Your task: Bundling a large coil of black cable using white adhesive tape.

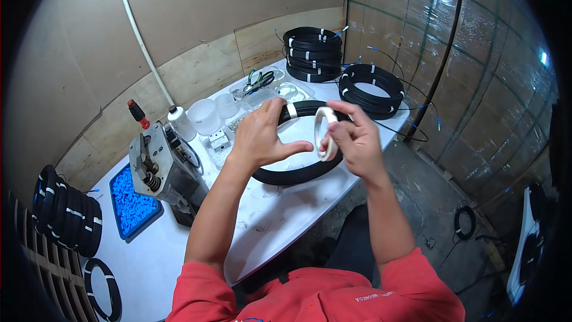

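A black cable coil (292, 177) with a white tape band on its far side lies at the table's near edge. My left hand (257, 137) is over the coil's left side, hiding that part. Its fingers rest near the white band, and the thumb stretches out to the right, apart from them, across the ring's middle. In my right hand (357, 143) is a roll of white tape (320, 143), held on edge above the coil's right side. The thumb and fingers close round the roll's rim, and one fingertip shows through its hole.
Stacked black coils (314, 53) and another coil pile (372, 92) stand at the back right, with loose cable ends. To the left are a metal hand press (161, 167), a tray of blue pieces (132, 203), a white bottle (180, 123) and more coils (65, 211). Pliers (260, 82) lie behind.
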A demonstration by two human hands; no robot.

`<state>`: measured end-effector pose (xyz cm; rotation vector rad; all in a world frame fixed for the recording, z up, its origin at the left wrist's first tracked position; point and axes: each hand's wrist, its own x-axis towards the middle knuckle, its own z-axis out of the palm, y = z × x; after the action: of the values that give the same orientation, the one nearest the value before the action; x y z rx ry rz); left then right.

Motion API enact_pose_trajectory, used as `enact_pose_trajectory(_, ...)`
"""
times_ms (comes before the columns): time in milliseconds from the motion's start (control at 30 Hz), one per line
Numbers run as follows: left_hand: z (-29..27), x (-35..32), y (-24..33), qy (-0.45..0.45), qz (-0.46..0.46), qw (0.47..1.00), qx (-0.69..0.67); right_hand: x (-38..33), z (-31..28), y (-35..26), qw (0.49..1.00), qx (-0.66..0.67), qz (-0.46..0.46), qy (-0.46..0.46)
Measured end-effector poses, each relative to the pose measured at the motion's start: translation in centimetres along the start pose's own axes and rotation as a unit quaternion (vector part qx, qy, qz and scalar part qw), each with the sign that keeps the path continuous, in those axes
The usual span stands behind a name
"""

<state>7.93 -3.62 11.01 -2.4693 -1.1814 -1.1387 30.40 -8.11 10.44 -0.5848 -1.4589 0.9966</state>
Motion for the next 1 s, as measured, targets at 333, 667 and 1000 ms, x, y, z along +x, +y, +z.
enact_pose_trajectory(333,0.1,-2.5,-0.4,0.034,-0.031,0.998,0.037,7.9,-3.8,0.5,0.977,-0.187,-0.098,-0.017)
enact_pose_trajectory(667,-1.0,-4.1,1.0,0.029,-0.042,0.998,0.019,20.4,-5.3,17.1,0.856,-0.474,-0.017,-0.207)
enact_pose_trajectory(1000,-0.9,-3.8,0.7,0.012,-0.068,0.997,0.018,22.8,-5.8,27.8,0.816,-0.534,-0.069,-0.212)
